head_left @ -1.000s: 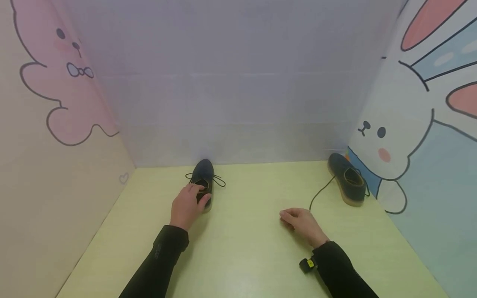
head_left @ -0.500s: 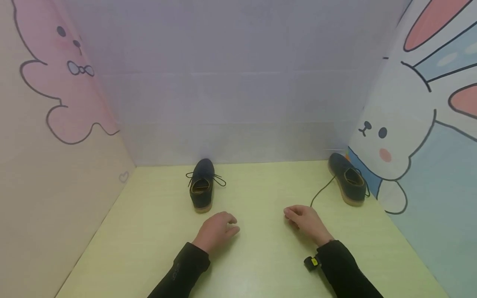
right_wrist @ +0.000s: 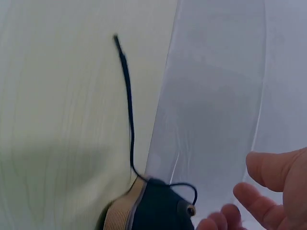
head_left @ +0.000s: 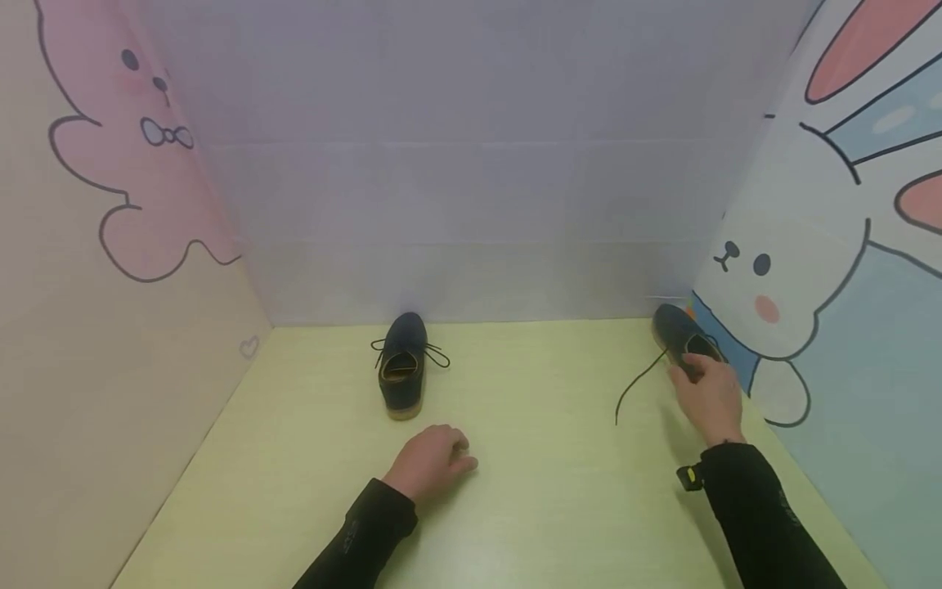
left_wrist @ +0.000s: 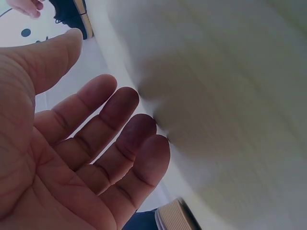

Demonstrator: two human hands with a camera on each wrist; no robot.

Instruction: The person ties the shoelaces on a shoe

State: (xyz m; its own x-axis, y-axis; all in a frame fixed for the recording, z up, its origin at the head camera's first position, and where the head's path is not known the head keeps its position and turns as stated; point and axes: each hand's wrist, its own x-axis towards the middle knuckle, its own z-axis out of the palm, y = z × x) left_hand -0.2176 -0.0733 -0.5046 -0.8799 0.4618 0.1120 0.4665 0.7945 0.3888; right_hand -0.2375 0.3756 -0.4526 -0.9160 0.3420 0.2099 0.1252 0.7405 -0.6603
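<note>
My right hand (head_left: 710, 401) hovers over the opening of the dark lace-up shoe (head_left: 670, 327) at the table's right back. In the right wrist view its thumb and fingers stand apart beside that shoe (right_wrist: 160, 208), holding nothing. One untied lace (head_left: 631, 388) stretches from this shoe over the table towards the front. Lower left of centre, my left hand (head_left: 432, 462) rests on the table with loosely bent fingers and nothing in them. Its fingertips (left_wrist: 153, 158) meet the tabletop in the left wrist view. Beyond it stands the matching shoe (head_left: 405, 331), toe to the back wall, its lace tied in a bow.
A pale yellow table (head_left: 530, 458) carries both shoes. Behind it rises a plain greyish wall (head_left: 471, 188). Side panels flank the table: a pink bear (head_left: 158, 188) on the left, a white rabbit (head_left: 791, 270) close against the right shoe.
My left hand has withdrawn from the left shoe to the tabletop nearer me and stayed there. My right hand has moved right and forward from the lace's free end to the right shoe.
</note>
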